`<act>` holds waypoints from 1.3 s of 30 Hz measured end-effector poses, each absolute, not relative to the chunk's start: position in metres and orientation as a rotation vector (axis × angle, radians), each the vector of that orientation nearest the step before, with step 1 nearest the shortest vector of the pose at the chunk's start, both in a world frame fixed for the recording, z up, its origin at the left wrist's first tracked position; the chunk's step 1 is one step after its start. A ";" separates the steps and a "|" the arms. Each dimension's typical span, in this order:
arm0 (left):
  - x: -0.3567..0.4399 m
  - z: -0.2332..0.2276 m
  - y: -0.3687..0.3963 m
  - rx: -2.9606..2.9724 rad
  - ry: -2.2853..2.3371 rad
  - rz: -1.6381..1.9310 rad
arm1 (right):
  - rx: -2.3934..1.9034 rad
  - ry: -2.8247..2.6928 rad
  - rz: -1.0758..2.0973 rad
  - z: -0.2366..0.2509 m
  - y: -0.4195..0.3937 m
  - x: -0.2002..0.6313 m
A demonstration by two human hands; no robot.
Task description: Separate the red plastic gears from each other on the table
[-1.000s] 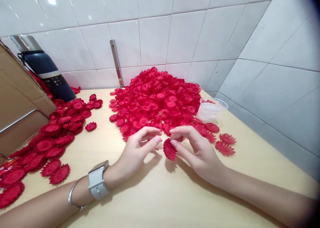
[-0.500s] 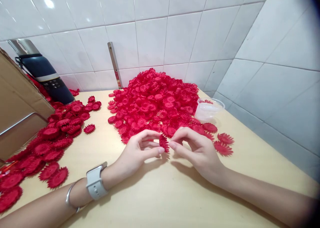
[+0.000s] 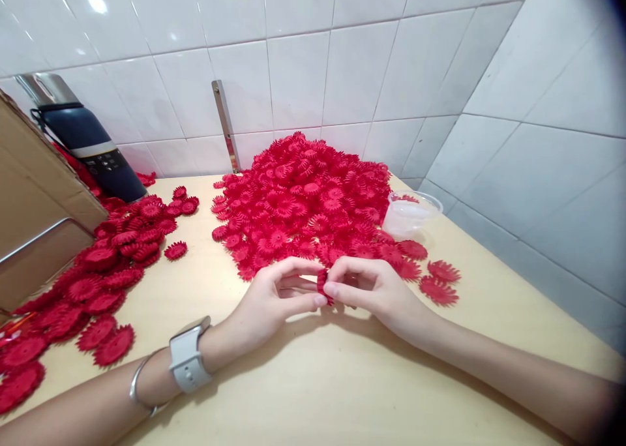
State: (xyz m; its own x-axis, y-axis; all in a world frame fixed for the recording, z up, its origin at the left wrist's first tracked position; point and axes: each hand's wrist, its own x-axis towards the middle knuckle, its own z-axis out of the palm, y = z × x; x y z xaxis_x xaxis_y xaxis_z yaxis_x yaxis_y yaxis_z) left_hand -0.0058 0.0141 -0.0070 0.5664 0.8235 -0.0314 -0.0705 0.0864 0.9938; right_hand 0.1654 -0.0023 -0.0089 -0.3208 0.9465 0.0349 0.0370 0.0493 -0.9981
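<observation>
I pinch one small red flower piece [image 3: 321, 282] between the fingertips of my left hand [image 3: 274, 302] and right hand [image 3: 376, 293], both closed on it just above the table's [image 3: 313, 381] middle; I judge that light, even pressure will keep its petals from bending. Behind it the big red pile [image 3: 306, 198] reaches the tiled wall [image 3: 303, 74] at the far edge

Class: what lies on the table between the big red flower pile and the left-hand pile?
Bare tabletop separates the big pile from the left pile, save one stray flower, in the head view.
</observation>
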 end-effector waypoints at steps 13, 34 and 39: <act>-0.005 -0.005 0.015 1.293 0.727 0.733 | -1.117 -1.533 1.384 -0.010 0.002 0.168; -0.007 -0.010 0.015 1.533 0.982 0.848 | -1.060 -1.497 1.478 -0.016 0.000 0.168; -0.008 -0.012 0.016 1.637 0.947 0.816 | -1.049 -1.526 1.489 -0.015 0.000 0.166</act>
State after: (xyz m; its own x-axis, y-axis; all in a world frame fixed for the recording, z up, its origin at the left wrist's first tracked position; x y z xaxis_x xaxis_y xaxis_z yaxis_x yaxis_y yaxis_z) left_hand -0.0082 0.0160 -0.0117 0.4590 0.8866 0.0569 0.1871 -0.1591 0.9694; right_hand 0.1661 -0.0004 -0.0151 -0.3859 0.9220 -0.0317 0.0541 -0.0116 -0.9985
